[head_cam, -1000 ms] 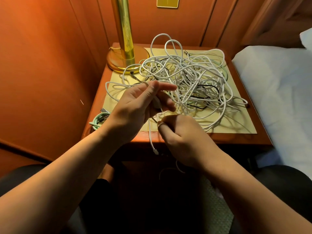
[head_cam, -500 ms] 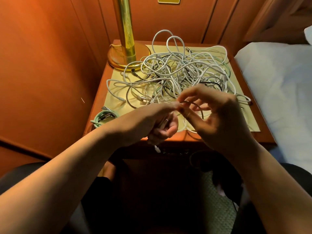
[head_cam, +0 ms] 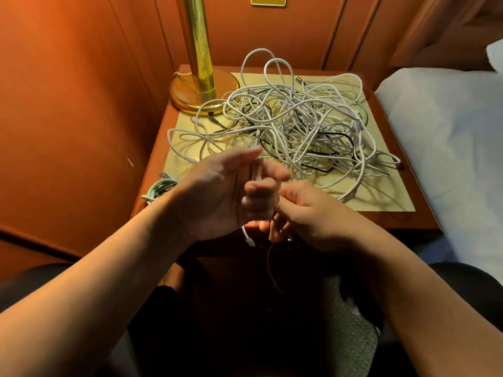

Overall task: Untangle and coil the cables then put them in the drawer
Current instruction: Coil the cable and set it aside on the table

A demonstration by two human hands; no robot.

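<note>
Low at the centre of the frame, just in front of the nightstand, both hands work one white cable. The left hand stands upright with its fingers fairly straight and turns of the cable wound round them; it seems to serve as a former so the coil keeps an even size. The right hand has its fingers curled and pinches the running length beside the left fingers, probably to feed the next turn. A short end with a plug hangs below the left hand, and a thin darker strand droops below the right; whether that is the same cable I cannot tell.

Left of centre, at the nightstand's near corner, a green cable lies already coiled, likely set aside as finished. Beyond the hands, in the middle of the frame, the tangle of cables rests on a pale mat; mostly white, some black and green, loops crossing, so much sorting remains. No drawer shows.

Upper left of centre stands a brass lamp, its base touching the tangle's edge. A bed fills the right side. No brand or writing can be read anywhere.
</note>
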